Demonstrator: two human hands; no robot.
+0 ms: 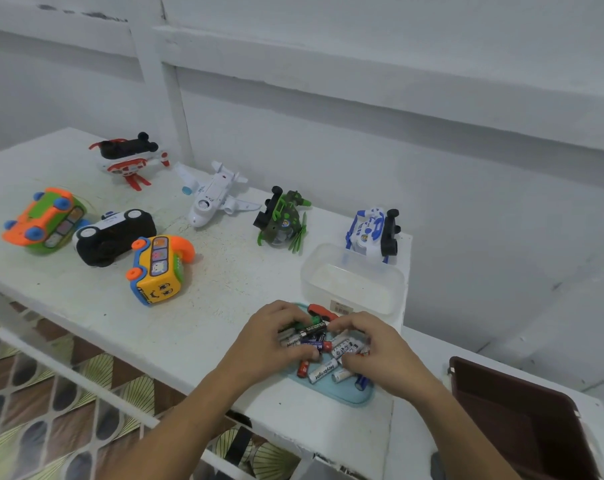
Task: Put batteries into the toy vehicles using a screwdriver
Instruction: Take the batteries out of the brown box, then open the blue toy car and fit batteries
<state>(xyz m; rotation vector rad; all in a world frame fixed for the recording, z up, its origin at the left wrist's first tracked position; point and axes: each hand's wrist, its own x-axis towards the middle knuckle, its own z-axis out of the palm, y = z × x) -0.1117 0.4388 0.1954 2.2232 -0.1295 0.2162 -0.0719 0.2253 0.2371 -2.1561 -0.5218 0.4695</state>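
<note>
Both hands meet over the batteries (319,345) heaped on a pale blue tray (343,394) at the table's (203,323) near edge. The left hand (276,337) curls round a few of them. The right hand (375,349) bends its fingers into the pile; whether it holds one I cannot tell. Just beyond both sets of fingertips lies the screwdriver (323,311), red handle running crosswise. The toys stand well beyond and left of the left hand, the yellow bus (158,268) closest, so that hand likely fetches.

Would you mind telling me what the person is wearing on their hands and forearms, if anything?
Nothing visible: the left hand and right hand are ungloved, with no rings, watch or bracelet showing, and both forearms are bare, without sleeves in view.
</note>
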